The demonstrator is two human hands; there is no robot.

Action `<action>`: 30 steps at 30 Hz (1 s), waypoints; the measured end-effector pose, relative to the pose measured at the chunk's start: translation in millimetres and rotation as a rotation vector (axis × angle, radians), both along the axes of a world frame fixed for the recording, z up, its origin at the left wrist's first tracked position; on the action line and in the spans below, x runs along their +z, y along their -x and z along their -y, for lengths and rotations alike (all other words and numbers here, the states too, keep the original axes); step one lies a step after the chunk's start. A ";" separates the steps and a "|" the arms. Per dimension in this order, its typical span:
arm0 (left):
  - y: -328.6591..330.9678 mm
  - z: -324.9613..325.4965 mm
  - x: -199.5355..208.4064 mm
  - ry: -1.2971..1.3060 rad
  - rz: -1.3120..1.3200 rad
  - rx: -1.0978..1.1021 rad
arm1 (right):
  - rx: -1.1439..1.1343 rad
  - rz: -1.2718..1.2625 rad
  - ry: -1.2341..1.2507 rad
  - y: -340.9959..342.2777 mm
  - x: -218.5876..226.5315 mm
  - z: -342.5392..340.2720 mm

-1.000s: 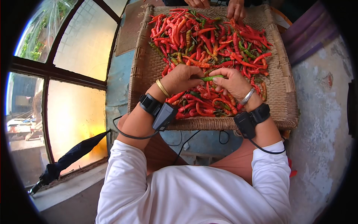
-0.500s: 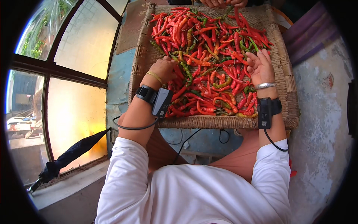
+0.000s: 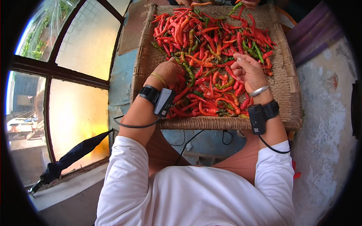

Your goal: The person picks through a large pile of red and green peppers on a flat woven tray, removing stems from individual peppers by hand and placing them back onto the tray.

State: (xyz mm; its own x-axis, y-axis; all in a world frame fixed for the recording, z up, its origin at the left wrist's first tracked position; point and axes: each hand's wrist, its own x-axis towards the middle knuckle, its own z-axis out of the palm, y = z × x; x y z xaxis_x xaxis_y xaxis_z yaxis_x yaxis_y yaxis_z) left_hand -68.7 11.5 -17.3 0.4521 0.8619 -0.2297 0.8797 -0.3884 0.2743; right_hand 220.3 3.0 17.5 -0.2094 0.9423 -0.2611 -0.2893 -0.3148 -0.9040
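Folded black umbrella point(image 3: 71, 156): lay on the window sill at far left, below the arched window panes point(image 3: 75, 113).

Woven tray point(image 3: 288, 81): straw-coloured, rectangular, raised rim, set across the upper middle of the view in front of the person.

Chilli peppers point(image 3: 211, 41): mostly red, some orange and green, heaped over the tray from its far edge to its near rim, thickest through the middle.

Left hand point(image 3: 169, 71): rested palm down on the chillies near the tray's left rim, fingers curled into the heap; whether that grip was clamped on a pepper could not be told. Thin gold bangle and black wrist device point(image 3: 160, 100) with a trailing cable behind it.

Right hand point(image 3: 247, 69): raised just above the heap at centre right, grip drawn together on a red chilli point(image 3: 230, 72). Silver bracelet and a second black wrist device point(image 3: 260, 116) on that forearm.

Another person's fingers point(image 3: 249, 3): at the tray's far edge, top of view.

Wall point(image 3: 324, 124): grey, patchy, at right.
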 end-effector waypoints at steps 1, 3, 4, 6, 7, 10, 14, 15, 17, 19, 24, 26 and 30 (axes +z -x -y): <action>1.0 -1.1 -0.7 0.001 0.035 -0.020 | 0.008 0.014 -0.007 0.9 0.8 0.4; 3.0 -2.3 2.4 -0.053 0.162 -0.071 | 0.022 0.043 -0.019 2.7 2.7 1.4; 2.5 -2.8 5.8 -0.080 0.226 -0.097 | 0.035 0.071 -0.026 3.9 2.4 1.6; -1.6 -0.7 13.4 -0.121 0.340 -0.135 | 0.062 0.128 -0.040 6.8 1.5 2.2; -4.2 0.8 17.4 -0.142 0.398 -0.152 | 0.079 0.166 -0.043 8.2 1.7 3.0; -12.2 2.5 27.8 -0.094 0.522 -0.102 | 0.128 0.274 -0.060 13.0 3.4 6.7; -25.4 5.8 26.8 -0.128 0.752 -0.024 | 0.198 0.350 -0.082 19.2 4.8 9.5; -31.5 6.9 28.7 -0.127 0.794 -0.008 | 0.214 0.363 -0.082 19.6 4.2 10.1; -36.2 6.1 25.1 -0.073 0.888 0.002 | 0.233 0.412 -0.120 22.2 4.1 12.5; -36.6 4.3 18.3 0.032 0.989 -0.006 | 0.269 0.464 -0.145 25.7 5.7 14.4; -48.6 14.8 28.7 0.433 1.159 0.245 | 0.366 0.550 -0.236 28.1 3.7 16.3; -56.4 17.5 30.1 0.515 1.298 0.298 | 0.383 0.505 -0.246 29.1 -0.7 17.4; -71.4 22.5 29.6 0.449 1.384 0.258 | 0.395 0.374 -0.236 34.6 -2.0 20.4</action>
